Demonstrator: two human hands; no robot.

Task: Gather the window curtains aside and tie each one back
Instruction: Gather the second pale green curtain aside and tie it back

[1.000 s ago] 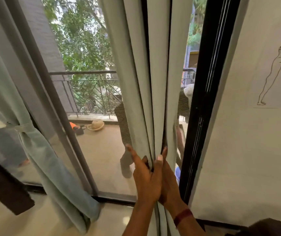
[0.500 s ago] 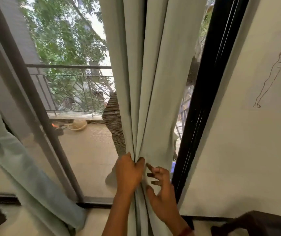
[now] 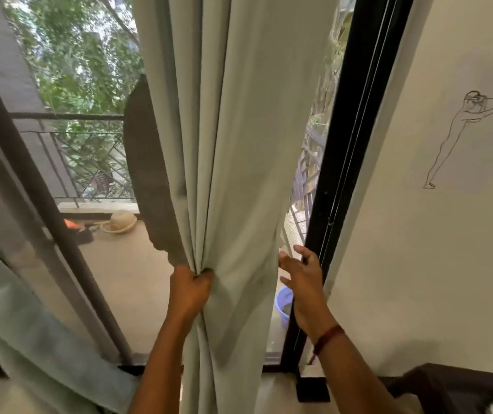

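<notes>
A pale green curtain (image 3: 239, 144) hangs in folds down the middle of the view, in front of the glass door. My left hand (image 3: 190, 291) is shut on a bunch of its folds at about waist height. My right hand (image 3: 300, 273) is open with fingers spread at the curtain's right edge, beside the black door frame (image 3: 337, 174), and holds nothing. A second pale green curtain (image 3: 39, 339) slants down at the lower left, gathered aside.
Behind the glass lies a balcony with a metal railing (image 3: 69, 118), a woven dark chair (image 3: 146, 174), a tan pot (image 3: 121, 222) and a blue tub (image 3: 283, 303). A white wall with a line drawing (image 3: 460, 135) fills the right. Dark furniture (image 3: 448, 386) sits at the lower right.
My right hand has let go of the folds and moved right to the curtain's edge by the frame. My left hand keeps its grip. The view has come closer.
</notes>
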